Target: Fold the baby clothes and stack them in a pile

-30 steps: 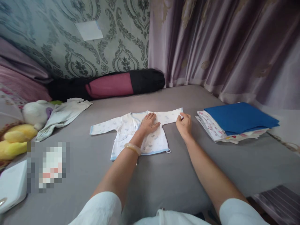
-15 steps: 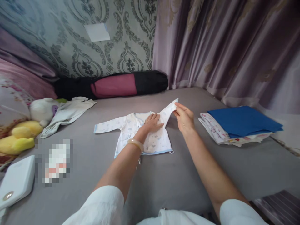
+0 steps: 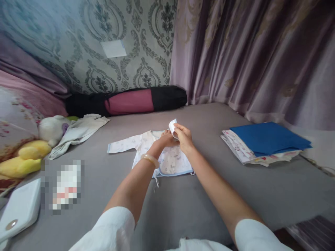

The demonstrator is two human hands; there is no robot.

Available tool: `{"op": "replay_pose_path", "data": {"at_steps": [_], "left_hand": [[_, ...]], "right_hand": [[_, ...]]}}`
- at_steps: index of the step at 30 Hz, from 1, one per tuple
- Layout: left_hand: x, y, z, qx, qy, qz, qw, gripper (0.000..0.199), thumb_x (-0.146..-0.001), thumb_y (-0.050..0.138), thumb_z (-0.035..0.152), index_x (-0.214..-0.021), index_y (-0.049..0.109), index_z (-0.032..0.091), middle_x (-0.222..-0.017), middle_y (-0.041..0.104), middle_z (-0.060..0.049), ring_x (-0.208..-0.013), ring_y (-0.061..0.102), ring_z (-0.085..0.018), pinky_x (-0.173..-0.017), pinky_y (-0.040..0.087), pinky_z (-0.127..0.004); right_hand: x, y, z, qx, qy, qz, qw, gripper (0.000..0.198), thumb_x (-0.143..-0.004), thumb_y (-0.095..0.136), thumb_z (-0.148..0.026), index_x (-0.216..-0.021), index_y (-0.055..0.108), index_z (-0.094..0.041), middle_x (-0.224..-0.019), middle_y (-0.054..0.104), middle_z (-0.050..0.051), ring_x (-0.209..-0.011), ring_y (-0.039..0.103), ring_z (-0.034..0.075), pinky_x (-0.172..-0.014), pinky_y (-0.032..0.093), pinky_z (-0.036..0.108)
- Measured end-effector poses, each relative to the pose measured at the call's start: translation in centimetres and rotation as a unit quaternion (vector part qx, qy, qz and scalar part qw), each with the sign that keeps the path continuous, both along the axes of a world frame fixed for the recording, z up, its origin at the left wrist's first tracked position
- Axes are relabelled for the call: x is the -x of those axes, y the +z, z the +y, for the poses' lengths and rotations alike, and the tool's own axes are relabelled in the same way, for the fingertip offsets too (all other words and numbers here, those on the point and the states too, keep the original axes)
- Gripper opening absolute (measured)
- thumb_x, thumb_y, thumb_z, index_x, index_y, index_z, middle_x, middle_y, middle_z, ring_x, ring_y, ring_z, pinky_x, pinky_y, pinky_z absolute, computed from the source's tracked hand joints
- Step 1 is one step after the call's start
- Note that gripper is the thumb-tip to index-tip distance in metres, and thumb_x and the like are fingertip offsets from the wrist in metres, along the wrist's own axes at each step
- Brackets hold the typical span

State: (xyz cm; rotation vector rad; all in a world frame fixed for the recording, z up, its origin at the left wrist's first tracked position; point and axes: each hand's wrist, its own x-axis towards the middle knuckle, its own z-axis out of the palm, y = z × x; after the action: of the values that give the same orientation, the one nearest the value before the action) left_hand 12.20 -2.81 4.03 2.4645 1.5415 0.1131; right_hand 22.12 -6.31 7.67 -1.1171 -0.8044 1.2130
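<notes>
On my feed, from the left, the outstretched sleeve (image 3: 123, 144) of the small printed shirt (image 3: 174, 163) lies flat on the grey bed (image 3: 91, 181). The shirt sits straight ahead beneath my hands, long axis crosswise. My left hand (image 3: 166, 140) rests palm-down on it, grasping nothing I can see. My right hand (image 3: 180, 130), just beside it, pinches the lifted sleeve (image 3: 172, 126); farther right, well apart, lies folded blue cloth (image 3: 269, 137).

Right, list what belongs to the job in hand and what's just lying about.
In use:
small printed shirt, under the left hand
its sleeve, held in the right hand

Apparently lying about:
white device
yellow toy
dark red and black bundle
blue-topped stack, perhaps related
</notes>
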Motion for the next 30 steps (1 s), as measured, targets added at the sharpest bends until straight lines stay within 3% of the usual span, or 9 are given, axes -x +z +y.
{"op": "replay_pose_path", "data": {"at_steps": [4,8,12,17,22,27,30], "left_hand": [[3.2,-0.8,-1.9,-0.046,0.033,-0.031,0.998,0.043,-0.087,0.056,0.042,-0.125,0.054,0.022,-0.135,0.050,-0.013,-0.127,0.044,-0.033,-0.101,0.041,-0.046],[7.1,-2.7,-3.8,-0.094,0.105,-0.067,0.988,0.033,-0.091,0.048,0.026,-0.123,0.052,0.018,-0.131,0.055,-0.014,-0.126,0.048,-0.027,-0.102,0.043,-0.044],[9.1,-4.3,-5.3,-0.143,0.117,-0.106,0.977,0.033,-0.090,0.043,0.018,-0.123,0.050,0.016,-0.124,0.060,-0.014,-0.119,0.054,-0.023,-0.102,0.044,-0.041],[9.0,-5.0,-6.2,-0.175,0.123,-0.128,0.968,0.038,-0.090,0.043,0.020,-0.127,0.047,0.015,-0.127,0.058,-0.015,-0.120,0.054,-0.025,-0.104,0.043,-0.043],[8.9,-5.2,-6.5,-0.185,0.125,-0.159,0.962,0.051,-0.087,0.042,0.015,-0.138,0.039,0.014,-0.129,0.059,-0.017,-0.120,0.055,-0.025,-0.103,0.043,-0.043],[8.9,-4.9,-6.8,-0.177,0.121,-0.190,0.958,0.058,-0.087,0.040,0.016,-0.145,0.033,0.016,-0.131,0.058,-0.015,-0.119,0.057,-0.024,-0.102,0.044,-0.042],[8.7,-4.4,-6.9,-0.167,0.120,-0.182,0.961,0.058,-0.088,0.039,0.015,-0.146,0.033,0.014,-0.133,0.058,-0.015,-0.122,0.054,-0.024,-0.104,0.042,-0.041]], "right_hand": [[1.2,-1.4,0.4,0.003,-0.011,-0.059,0.998,0.043,-0.068,0.054,-0.019,-0.108,0.069,-0.012,-0.081,0.068,0.001,-0.071,0.060,0.012,-0.073,0.049,0.025],[2.9,-3.0,0.3,-0.007,-0.012,-0.206,0.979,0.048,-0.071,0.050,-0.019,-0.116,0.065,-0.010,-0.105,0.066,0.008,-0.086,0.063,0.018,-0.082,0.050,0.029],[4.8,-4.1,-0.5,-0.049,0.026,-0.385,0.921,0.049,-0.076,0.046,-0.014,-0.122,0.060,-0.004,-0.126,0.055,0.018,-0.114,0.055,0.021,-0.102,0.040,0.028],[5.9,-5.1,-2.1,-0.092,0.106,-0.557,0.819,0.050,-0.082,0.046,-0.015,-0.132,0.053,-0.011,-0.138,0.048,0.015,-0.129,0.045,0.023,-0.109,0.034,0.032],[6.0,-5.7,-3.1,-0.129,0.154,-0.622,0.757,0.049,-0.089,0.039,-0.018,-0.137,0.048,-0.015,-0.148,0.040,0.014,-0.136,0.036,0.024,-0.111,0.030,0.038],[5.9,-6.0,-3.1,-0.156,0.200,-0.632,0.732,0.053,-0.094,0.030,-0.018,-0.146,0.037,-0.011,-0.151,0.040,0.012,-0.142,0.027,0.026,-0.115,0.021,0.044],[5.6,-5.7,-2.5,-0.163,0.228,-0.628,0.726,0.055,-0.094,0.029,-0.018,-0.147,0.033,-0.008,-0.149,0.042,0.013,-0.142,0.027,0.028,-0.115,0.021,0.046]]}}
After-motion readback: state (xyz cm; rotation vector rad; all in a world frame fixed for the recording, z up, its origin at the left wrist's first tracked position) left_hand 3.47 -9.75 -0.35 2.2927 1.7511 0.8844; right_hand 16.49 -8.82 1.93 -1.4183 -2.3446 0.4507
